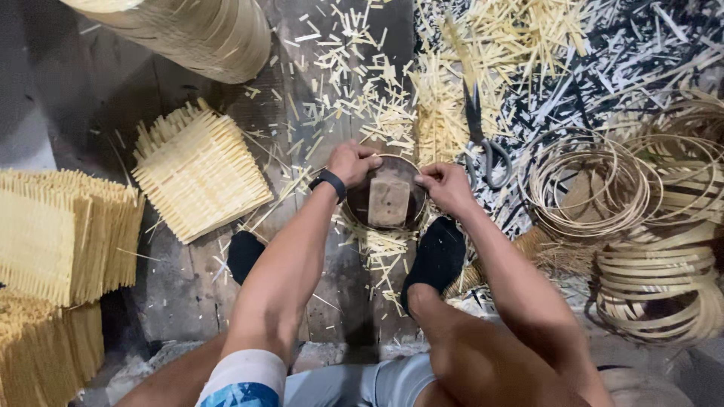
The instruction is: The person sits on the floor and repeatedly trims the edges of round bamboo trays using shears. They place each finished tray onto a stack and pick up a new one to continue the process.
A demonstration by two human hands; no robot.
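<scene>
Two hands (400, 175) on one round mould (388, 194)

scissors (483, 143) and bamboo hoops (588, 188) crowd right, woven mats (197, 172) left

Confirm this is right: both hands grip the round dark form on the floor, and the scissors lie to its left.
Not quite. In the head view both hands, left hand and right hand, do grip the round dark form, but the scissors lie to its right, on the cut strips.

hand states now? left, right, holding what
Left hand: closed on the rim of the round dark mould.
Right hand: closed on the mould's opposite rim.
</scene>
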